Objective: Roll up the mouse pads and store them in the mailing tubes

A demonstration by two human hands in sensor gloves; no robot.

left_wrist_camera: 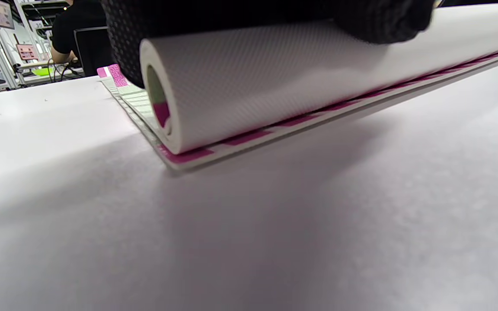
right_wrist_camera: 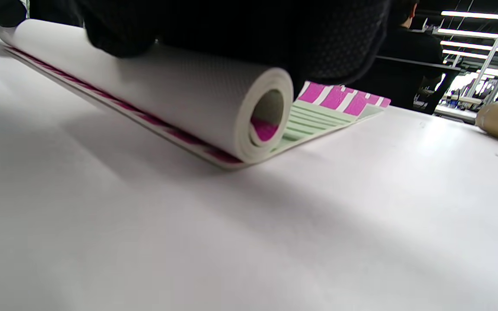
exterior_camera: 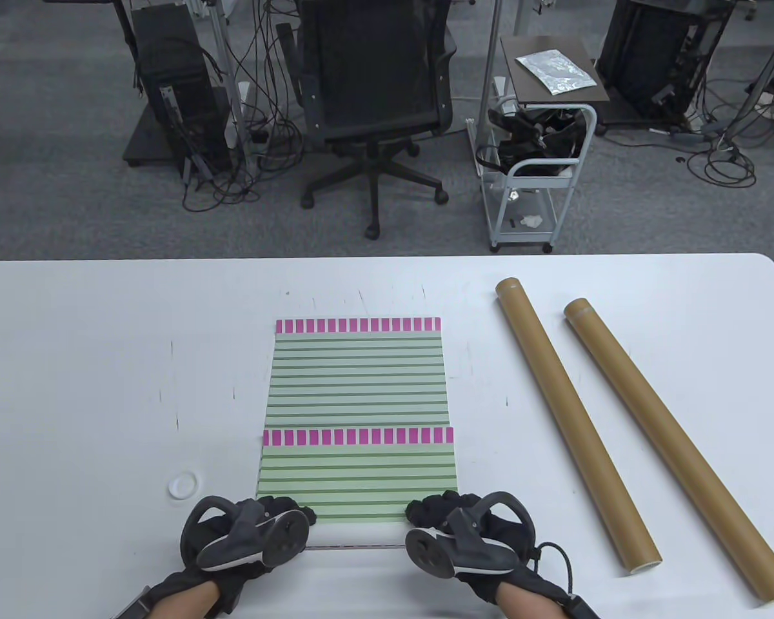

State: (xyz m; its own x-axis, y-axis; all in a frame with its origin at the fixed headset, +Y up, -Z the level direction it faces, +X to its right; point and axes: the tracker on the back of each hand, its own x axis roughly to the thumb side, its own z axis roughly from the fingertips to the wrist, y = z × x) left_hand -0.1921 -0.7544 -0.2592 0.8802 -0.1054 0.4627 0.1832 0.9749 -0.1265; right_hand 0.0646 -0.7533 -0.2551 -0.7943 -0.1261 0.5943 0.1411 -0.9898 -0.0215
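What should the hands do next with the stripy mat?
Probably keep rolling it away from the person. The left hand and right hand grip a short roll at the near edge, while most of the stripy mat lies flat.

Near green-striped mouse pad (exterior_camera: 358,474) part-rolled over 2nd pad (exterior_camera: 358,371), 2 brown tubes (exterior_camera: 574,419) lying to the rt

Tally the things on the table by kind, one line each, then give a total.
Mouse pads: 2, near one part-rolled, far one flat
Mailing tubes: 2, left, right
White caps: 1
Total: 5
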